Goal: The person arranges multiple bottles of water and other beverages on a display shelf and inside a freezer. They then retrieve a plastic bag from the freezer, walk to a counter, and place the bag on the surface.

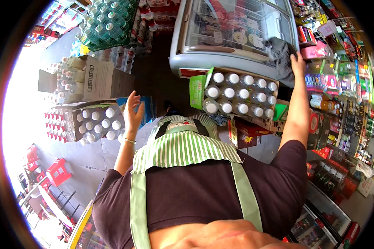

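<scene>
At the near right corner of a grey chest freezer (220,60) with a glass top, my right hand (298,65) holds the edge of a dark grey cloth (281,58). The cloth lies bunched over the freezer's rim and hangs down its front. My right arm is stretched out. My left hand (133,113) is raised at the left with its fingers apart, holding nothing. It is nearest to a blue panel (147,111) beside an open carton of white-capped bottles (96,124). Wire baskets with goods show through the freezer's glass.
Right in front of the freezer stands an open green carton of white-capped bottles (239,94). More bottle cartons (99,79) and a stack of green bottles (108,25) stand at the left. Crowded shelves (336,95) line the right. Red stools (59,172) stand at lower left.
</scene>
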